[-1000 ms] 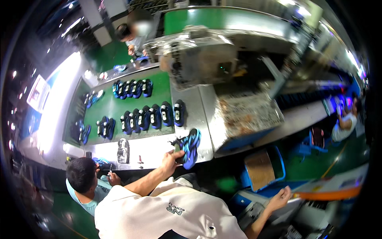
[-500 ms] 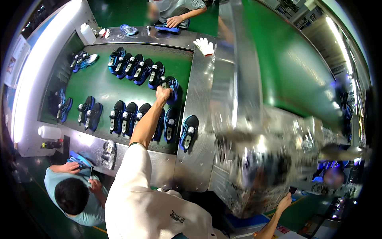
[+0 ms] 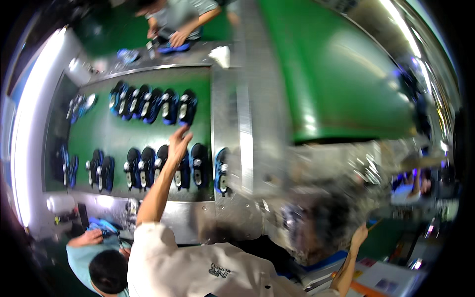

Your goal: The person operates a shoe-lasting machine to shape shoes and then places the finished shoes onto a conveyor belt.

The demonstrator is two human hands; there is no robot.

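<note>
My left hand [image 3: 179, 141] reaches over the green work surface [image 3: 104, 136], its fingers apart and holding nothing. Just beyond its fingertips stands a black and blue sports shoe [image 3: 186, 108], the rightmost of the far row. Below the hand runs a nearer row; a black shoe [image 3: 199, 166] lies to the right of my wrist, and my forearm hides part of that row. Out at the lower right, my right hand [image 3: 359, 236] is closed, with a small blue thing at its fingertips, too blurred to name.
One more shoe [image 3: 221, 171] rests on the metal edge at the right. Blurred clear plastic bags [image 3: 321, 218] are heaped beside my right arm. A co-worker [image 3: 106, 270] at lower left and another person [image 3: 185, 20] across the table handle shoes. A white glove [image 3: 220, 56] lies on the far ledge.
My left hand has let go of the shoe, which now stands at the right end of the far row, and has drawn back slightly. The whole view has shifted.
</note>
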